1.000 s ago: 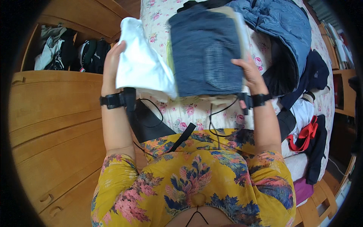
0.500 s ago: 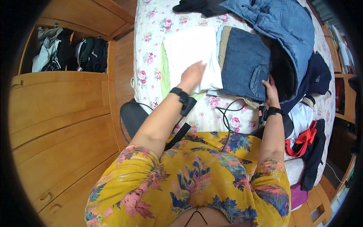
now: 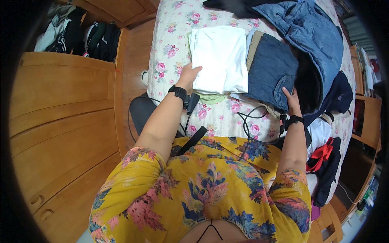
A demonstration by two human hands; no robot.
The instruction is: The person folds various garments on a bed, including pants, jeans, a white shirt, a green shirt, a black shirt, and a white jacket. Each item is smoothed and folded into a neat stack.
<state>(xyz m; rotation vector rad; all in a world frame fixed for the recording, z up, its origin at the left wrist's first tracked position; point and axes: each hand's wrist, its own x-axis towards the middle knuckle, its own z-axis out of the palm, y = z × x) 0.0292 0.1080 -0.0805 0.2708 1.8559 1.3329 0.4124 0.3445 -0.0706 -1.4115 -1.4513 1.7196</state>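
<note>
While the left hand (image 3: 190, 77) touches the white cloth (image 3: 221, 60) at its left edge, the right hand (image 3: 292, 103) rests on the jeans' (image 3: 269, 69) right edge.

Seen from the head, both folded pieces lie side by side on the bed (image 3: 166, 48), green cloth (image 3: 212, 99) peeping from beneath the white. Each thumb lies on top, apart from fingers partly hidden; whether either hand is clamped, I cannot tell. Light, flat pressure should spare the folds; a steadying right hand would likely stop the jeans sliding toward the jacket (image 3: 304, 30).
</note>
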